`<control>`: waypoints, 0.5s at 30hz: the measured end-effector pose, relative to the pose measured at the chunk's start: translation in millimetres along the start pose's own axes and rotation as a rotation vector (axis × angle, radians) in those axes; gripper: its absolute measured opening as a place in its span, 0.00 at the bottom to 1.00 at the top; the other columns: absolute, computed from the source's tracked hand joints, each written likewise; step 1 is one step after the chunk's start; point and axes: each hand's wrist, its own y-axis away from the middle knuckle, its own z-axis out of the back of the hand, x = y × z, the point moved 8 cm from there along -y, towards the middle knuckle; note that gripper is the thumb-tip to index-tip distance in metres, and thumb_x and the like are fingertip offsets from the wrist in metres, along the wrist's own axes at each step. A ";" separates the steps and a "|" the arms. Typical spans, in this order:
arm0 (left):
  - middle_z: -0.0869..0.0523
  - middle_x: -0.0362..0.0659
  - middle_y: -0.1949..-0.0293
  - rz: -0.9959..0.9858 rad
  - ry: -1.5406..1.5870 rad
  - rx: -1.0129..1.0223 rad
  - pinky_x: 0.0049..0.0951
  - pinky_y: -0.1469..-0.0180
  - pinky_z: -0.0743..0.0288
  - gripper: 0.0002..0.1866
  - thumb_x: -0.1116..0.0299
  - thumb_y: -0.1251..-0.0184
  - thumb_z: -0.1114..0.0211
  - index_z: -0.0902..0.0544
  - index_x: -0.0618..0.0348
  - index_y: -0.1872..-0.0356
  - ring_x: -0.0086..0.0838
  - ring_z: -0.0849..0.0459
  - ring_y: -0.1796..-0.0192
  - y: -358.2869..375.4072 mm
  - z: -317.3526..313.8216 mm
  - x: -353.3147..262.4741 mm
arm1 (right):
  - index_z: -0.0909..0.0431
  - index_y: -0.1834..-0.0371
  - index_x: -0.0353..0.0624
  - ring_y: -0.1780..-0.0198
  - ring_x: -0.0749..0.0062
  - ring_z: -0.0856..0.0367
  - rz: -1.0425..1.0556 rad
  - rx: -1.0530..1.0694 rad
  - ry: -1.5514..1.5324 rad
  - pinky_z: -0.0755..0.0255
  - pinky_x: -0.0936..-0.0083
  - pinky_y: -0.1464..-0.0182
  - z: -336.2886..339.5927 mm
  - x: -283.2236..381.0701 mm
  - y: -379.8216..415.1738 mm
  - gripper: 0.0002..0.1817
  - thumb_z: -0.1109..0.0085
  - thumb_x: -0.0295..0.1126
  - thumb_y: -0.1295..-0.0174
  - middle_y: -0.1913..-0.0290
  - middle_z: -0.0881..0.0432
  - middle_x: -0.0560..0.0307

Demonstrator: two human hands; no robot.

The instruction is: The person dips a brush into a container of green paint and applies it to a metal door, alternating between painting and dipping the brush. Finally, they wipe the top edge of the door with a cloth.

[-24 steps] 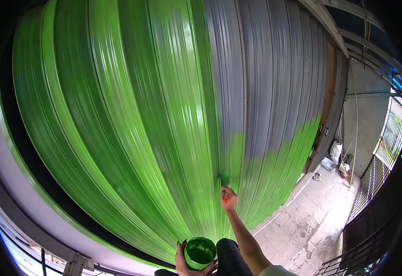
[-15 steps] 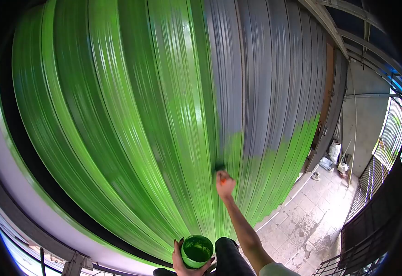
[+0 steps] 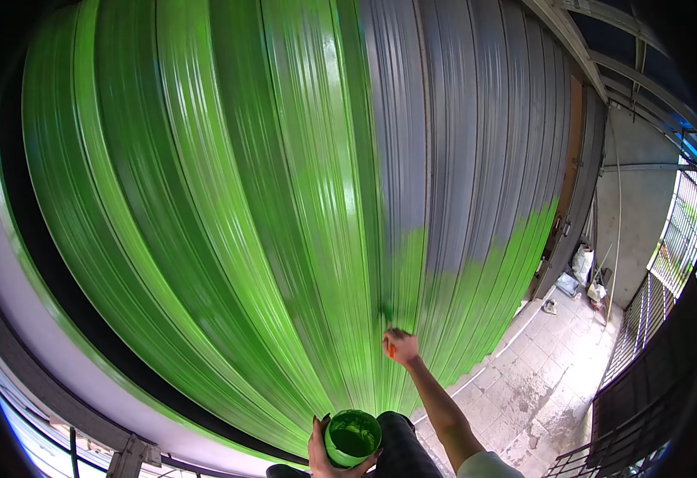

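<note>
My right hand (image 3: 402,347) is raised against a tall ribbed metal shutter (image 3: 460,143) and grips a paintbrush (image 3: 389,330) with an orange handle; its green-loaded bristles touch the shutter where fresh green paint meets bare grey. My left hand (image 3: 322,454) holds a small green pot of green paint (image 3: 351,436) low in front of me, near my dark trouser leg. Most of the shutter's left side is painted bright green (image 3: 205,207); the upper right is still grey.
A tiled floor (image 3: 539,382) stretches to the right, with bags and small items (image 3: 583,267) by a brown door frame (image 3: 571,159). A dark metal fence and gate (image 3: 651,350) runs along the right. A grey wall stands at the far end.
My right hand swept the brush up the shutter and has come back down again. The paint pot in my left hand shifted slightly to the right.
</note>
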 end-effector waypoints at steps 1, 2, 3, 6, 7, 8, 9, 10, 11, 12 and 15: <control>0.26 0.55 0.42 0.002 0.007 0.002 0.37 0.43 0.27 0.57 0.66 0.67 0.17 0.44 0.65 0.31 0.41 0.24 0.43 -2.0 0.4 0.4 | 0.26 0.75 0.49 0.77 0.64 0.20 -0.012 0.058 0.012 0.25 0.69 0.76 -9.9 -5.3 15.3 0.03 0.41 0.29 0.53 0.76 0.20 0.57; 0.26 0.55 0.42 0.006 0.015 0.003 0.37 0.43 0.27 0.57 0.66 0.67 0.17 0.44 0.65 0.31 0.41 0.24 0.43 -3.0 0.8 0.4 | 0.26 0.75 0.48 0.76 0.64 0.20 -0.023 0.119 0.023 0.25 0.69 0.76 -18.6 -10.2 29.2 0.03 0.41 0.30 0.52 0.75 0.20 0.57; 0.26 0.55 0.42 0.001 0.018 0.002 0.37 0.43 0.27 0.57 0.66 0.66 0.17 0.44 0.65 0.31 0.41 0.24 0.43 -3.8 2.0 -0.4 | 0.26 0.75 0.48 0.75 0.64 0.19 -0.033 0.179 0.033 0.25 0.69 0.75 -22.1 -9.4 31.0 0.03 0.41 0.31 0.52 0.74 0.20 0.57; 0.26 0.55 0.42 -0.005 0.024 -0.005 0.37 0.43 0.27 0.57 0.66 0.66 0.17 0.43 0.65 0.31 0.42 0.24 0.43 -4.3 4.5 0.6 | 0.24 0.73 0.48 0.75 0.63 0.19 0.011 0.161 0.005 0.25 0.68 0.75 -18.2 -13.8 -7.8 0.03 0.41 0.32 0.50 0.73 0.19 0.57; 0.27 0.55 0.42 0.000 0.026 -0.003 0.37 0.43 0.27 0.57 0.66 0.66 0.18 0.43 0.65 0.31 0.42 0.24 0.43 -3.7 2.7 5.7 | 0.24 0.73 0.48 0.75 0.62 0.19 0.044 0.157 -0.004 0.25 0.68 0.75 -9.0 -9.4 -31.9 0.03 0.41 0.32 0.50 0.73 0.19 0.57; 0.27 0.55 0.41 0.005 0.030 -0.001 0.37 0.43 0.27 0.57 0.66 0.66 0.18 0.43 0.65 0.31 0.42 0.24 0.43 -3.0 1.5 8.4 | 0.24 0.72 0.49 0.75 0.63 0.19 0.079 0.103 0.002 0.25 0.68 0.75 3.8 -2.1 -57.0 0.04 0.41 0.33 0.50 0.72 0.19 0.57; 0.27 0.55 0.41 -0.007 0.004 -0.011 0.37 0.43 0.27 0.56 0.66 0.66 0.18 0.43 0.65 0.31 0.42 0.24 0.42 -3.8 2.8 4.9 | 0.24 0.71 0.49 0.74 0.63 0.19 0.117 0.050 0.009 0.25 0.68 0.75 17.1 6.6 -83.5 0.05 0.41 0.34 0.50 0.72 0.19 0.57; 0.27 0.56 0.41 -0.018 -0.021 -0.021 0.38 0.43 0.27 0.56 0.66 0.66 0.18 0.43 0.65 0.32 0.42 0.24 0.42 -5.5 4.4 -0.8 | 0.24 0.71 0.49 0.75 0.64 0.19 0.136 0.021 0.036 0.26 0.68 0.76 30.2 14.4 -108.9 0.05 0.40 0.33 0.50 0.71 0.19 0.58; 0.27 0.56 0.41 -0.026 -0.047 -0.030 0.38 0.43 0.27 0.56 0.66 0.66 0.18 0.43 0.66 0.32 0.42 0.24 0.42 -4.9 5.7 -4.2 | 0.24 0.71 0.49 0.75 0.65 0.19 0.154 -0.005 0.062 0.26 0.69 0.77 44.1 21.6 -127.3 0.05 0.40 0.33 0.51 0.70 0.19 0.58; 0.27 0.56 0.41 -0.024 -0.026 -0.032 0.38 0.43 0.27 0.56 0.66 0.66 0.18 0.42 0.66 0.32 0.42 0.25 0.42 -3.3 5.5 -3.2 | 0.24 0.71 0.49 0.75 0.65 0.20 0.186 -0.075 0.061 0.26 0.69 0.77 61.9 28.4 -139.8 0.06 0.39 0.32 0.52 0.70 0.19 0.58; 0.28 0.57 0.40 0.005 0.014 -0.031 0.38 0.42 0.28 0.56 0.66 0.66 0.18 0.42 0.66 0.32 0.43 0.25 0.41 -3.1 4.7 2.0 | 0.25 0.70 0.49 0.75 0.66 0.20 0.266 -0.278 0.045 0.27 0.71 0.78 94.0 43.0 -156.7 0.08 0.37 0.30 0.55 0.71 0.20 0.58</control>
